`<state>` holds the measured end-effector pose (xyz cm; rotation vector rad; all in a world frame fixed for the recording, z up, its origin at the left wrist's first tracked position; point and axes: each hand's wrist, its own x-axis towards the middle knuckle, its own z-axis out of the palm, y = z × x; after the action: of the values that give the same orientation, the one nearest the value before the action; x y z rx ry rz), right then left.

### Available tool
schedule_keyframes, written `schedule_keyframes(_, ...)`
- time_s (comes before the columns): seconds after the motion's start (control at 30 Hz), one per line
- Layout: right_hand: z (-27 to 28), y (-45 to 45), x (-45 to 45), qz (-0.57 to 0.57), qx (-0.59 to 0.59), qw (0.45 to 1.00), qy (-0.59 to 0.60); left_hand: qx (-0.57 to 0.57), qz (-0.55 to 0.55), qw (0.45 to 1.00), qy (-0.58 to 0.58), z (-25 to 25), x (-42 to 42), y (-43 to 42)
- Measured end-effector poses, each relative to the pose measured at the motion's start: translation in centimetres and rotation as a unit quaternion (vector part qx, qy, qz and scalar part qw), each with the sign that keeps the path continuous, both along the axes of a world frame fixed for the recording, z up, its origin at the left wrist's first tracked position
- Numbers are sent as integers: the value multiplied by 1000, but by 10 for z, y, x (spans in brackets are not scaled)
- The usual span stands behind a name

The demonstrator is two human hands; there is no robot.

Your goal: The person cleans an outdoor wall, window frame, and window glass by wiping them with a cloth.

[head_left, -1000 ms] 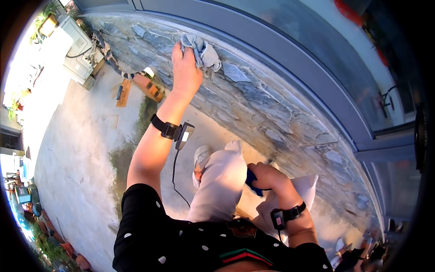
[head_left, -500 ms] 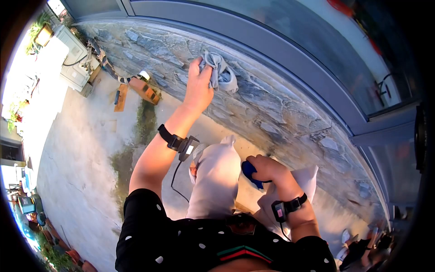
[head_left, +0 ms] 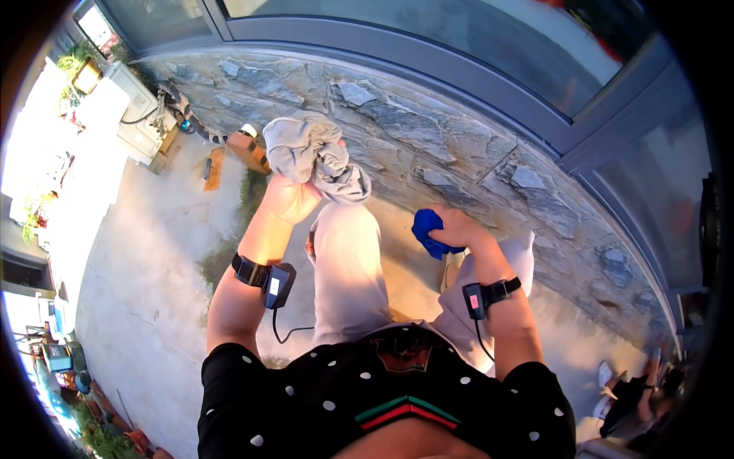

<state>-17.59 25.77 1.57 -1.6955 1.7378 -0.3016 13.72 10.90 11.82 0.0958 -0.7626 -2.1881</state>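
A crumpled grey cloth [head_left: 306, 149] is bunched in my left hand [head_left: 290, 197], which is closed on it and mostly covered by its folds. The cloth is held up in front of the rough stone wall [head_left: 428, 145], over my left knee. In my right hand [head_left: 457, 227] is a bunched blue cloth [head_left: 430, 232], gripped between thumb and fingers beside the wall's lower part, above my right leg. Each forearm wears a black strap with a small cabled box.
Above the stone wall runs a grey window frame [head_left: 459, 69]. A white outdoor unit [head_left: 136, 115], a brick-like block [head_left: 246, 153] and a wooden board [head_left: 215, 170] stand at the left on the concrete floor [head_left: 145, 260]. Another person [head_left: 634, 402] is low at the right.
My left hand has drawn back from the wall toward me with the grey cloth, now more spread out. My right hand has moved slightly up with the blue cloth.
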Motion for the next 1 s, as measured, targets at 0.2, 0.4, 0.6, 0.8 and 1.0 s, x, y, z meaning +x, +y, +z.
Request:
schedule_keyframes(0.2,17,5,4,-88,-120,979,-142,-66,65,993,-68,11,0,84)
schedule_keyframes(0.4,82,19,63,71,-46,863,-497,70,-78,986,-127,-22,-34,139)
schedule_keyframes(0.6,102,37,56,116,-60,952,-278,21,-95,989,-115,-40,-30,150)
schedule_keyframes(0.8,148,53,97,208,-222,945,121,52,-84,972,-214,-41,-32,117)
schedule_keyframes(1.0,94,23,90,133,-310,940,-58,-16,-233,933,-274,-66,-35,75)
